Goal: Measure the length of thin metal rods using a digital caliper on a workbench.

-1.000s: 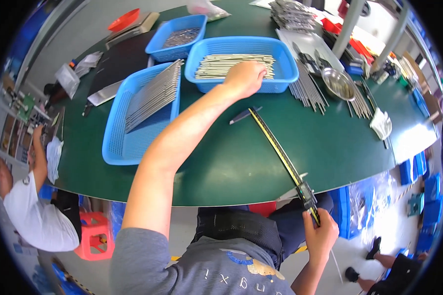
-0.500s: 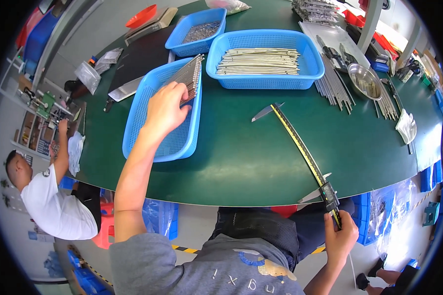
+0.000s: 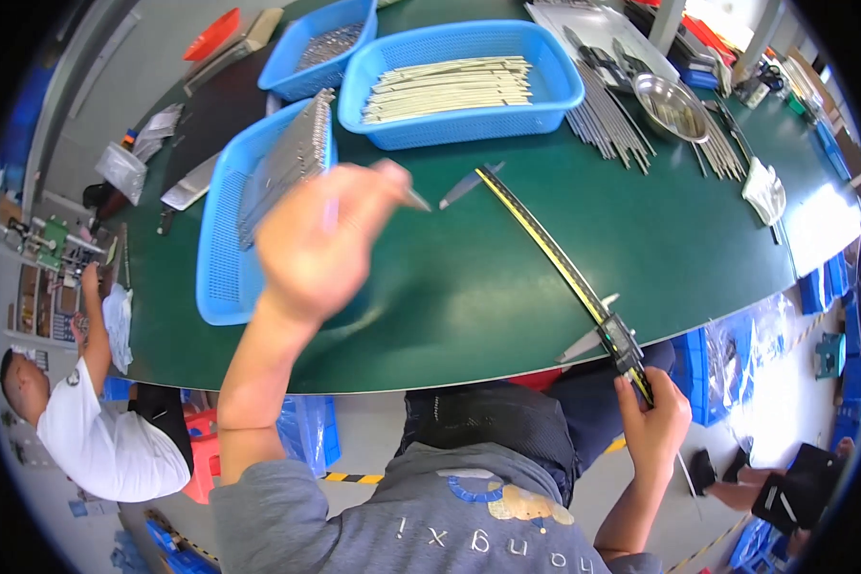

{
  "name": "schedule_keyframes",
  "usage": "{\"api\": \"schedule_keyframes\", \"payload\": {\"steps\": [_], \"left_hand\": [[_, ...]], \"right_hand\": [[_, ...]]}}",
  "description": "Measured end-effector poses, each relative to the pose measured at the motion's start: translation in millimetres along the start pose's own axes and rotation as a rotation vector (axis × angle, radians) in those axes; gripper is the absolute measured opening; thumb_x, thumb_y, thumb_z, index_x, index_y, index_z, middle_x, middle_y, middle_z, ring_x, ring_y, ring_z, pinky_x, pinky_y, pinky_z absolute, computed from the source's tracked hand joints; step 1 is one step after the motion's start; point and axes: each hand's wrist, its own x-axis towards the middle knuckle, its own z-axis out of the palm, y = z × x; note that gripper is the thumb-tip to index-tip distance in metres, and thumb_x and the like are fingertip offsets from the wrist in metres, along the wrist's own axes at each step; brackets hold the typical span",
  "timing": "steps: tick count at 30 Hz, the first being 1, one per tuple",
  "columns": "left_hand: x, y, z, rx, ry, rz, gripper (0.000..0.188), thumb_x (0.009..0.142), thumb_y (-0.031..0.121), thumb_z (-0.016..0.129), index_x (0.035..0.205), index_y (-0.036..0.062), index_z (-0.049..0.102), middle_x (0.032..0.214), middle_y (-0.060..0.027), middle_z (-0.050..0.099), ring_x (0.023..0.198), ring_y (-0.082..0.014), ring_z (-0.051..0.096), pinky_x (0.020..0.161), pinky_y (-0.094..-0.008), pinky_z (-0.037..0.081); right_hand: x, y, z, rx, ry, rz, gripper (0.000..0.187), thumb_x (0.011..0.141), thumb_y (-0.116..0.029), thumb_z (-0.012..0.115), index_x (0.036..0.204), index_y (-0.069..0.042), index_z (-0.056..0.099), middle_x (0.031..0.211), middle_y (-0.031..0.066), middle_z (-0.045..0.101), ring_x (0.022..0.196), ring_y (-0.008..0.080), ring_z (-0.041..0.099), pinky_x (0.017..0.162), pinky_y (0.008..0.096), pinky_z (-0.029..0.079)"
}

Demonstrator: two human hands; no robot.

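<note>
My left hand (image 3: 320,234), smeared by motion, is closed over the table beside the left blue basket (image 3: 222,277). The grey tip of a thin metal rod (image 3: 416,200) pokes out past its fingertips; the rest is hidden by the hand. Inside that basket leans a row of similar metal rods (image 3: 292,158), partly behind my hand. At the table's front edge my right hand (image 3: 655,421) grips the display end of a long digital caliper (image 3: 550,253). The caliper's beam reaches away across the green table, and its far jaw lies near my left fingertips.
Another blue basket (image 3: 459,132) holds pale rods (image 3: 450,88); a smaller one (image 3: 320,69) behind it holds small metal pieces. At right are loose rods (image 3: 607,120), a steel bowl (image 3: 670,105) and a white glove (image 3: 763,191). A person in white (image 3: 110,435) works at far left.
My left hand has come up out of the left basket and moved nearer with a rod. The view has shifted somewhat; my right hand still grips the caliper.
</note>
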Motion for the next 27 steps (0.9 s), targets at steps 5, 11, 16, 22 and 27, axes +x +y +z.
{"api": "schedule_keyframes", "payload": {"steps": [5,11,16,22,27], "left_hand": [[-24,70,54,-0.411,-0.073,0.475,0.024,0.074,0.019,0.068,0.094,0.0074,0.069,0.088,-0.002,0.06,0.082,-0.0188,0.064,0.079,-0.0367,0.057],[-40,85,86,-0.507,-0.01,0.46,0.026,0.068,0.012,0.069,0.093,0.0046,0.071,0.091,-0.0053,0.063,0.087,-0.0216,0.065,0.078,-0.0373,0.058],[-43,80,88,-0.488,-0.027,0.433,0.025,0.068,0.011,0.068,0.092,0.0055,0.071,0.089,-0.0062,0.064,0.086,-0.0221,0.065,0.077,-0.0382,0.058],[-43,76,92,-0.434,-0.052,0.41,0.024,0.072,0.015,0.065,0.094,0.0074,0.069,0.091,-0.0017,0.061,0.088,-0.0187,0.063,0.082,-0.0379,0.056],[-45,76,90,-0.409,-0.081,0.407,0.024,0.071,0.015,0.065,0.094,0.0081,0.069,0.091,-0.0018,0.061,0.087,-0.0187,0.063,0.083,-0.0376,0.056]], "right_hand": [[1,-3,0,0.037,0.022,-0.008,0.027,0.072,-0.017,0.076,0.084,0.001,0.061,0.059,0.0081,0.05,0.047,0.0148,0.044,0.047,0.0284,0.035],[-2,-5,-5,-0.017,0.017,0.0,0.027,0.071,-0.02,0.078,0.084,-0.001,0.062,0.059,0.008,0.052,0.047,0.0172,0.047,0.046,0.0292,0.037],[-1,-5,-4,-0.038,0.009,-0.007,0.029,0.071,-0.024,0.078,0.083,-0.003,0.063,0.059,0.0078,0.054,0.046,0.0196,0.049,0.045,0.0305,0.038],[-2,-4,-5,-0.043,0.02,-0.001,0.029,0.071,-0.025,0.078,0.083,-0.003,0.063,0.059,0.008,0.054,0.045,0.0186,0.049,0.045,0.0297,0.038],[-2,-2,-5,-0.045,0.017,-0.013,0.029,0.072,-0.024,0.078,0.084,-0.003,0.063,0.06,0.0079,0.055,0.045,0.018,0.049,0.045,0.0291,0.039]]}}
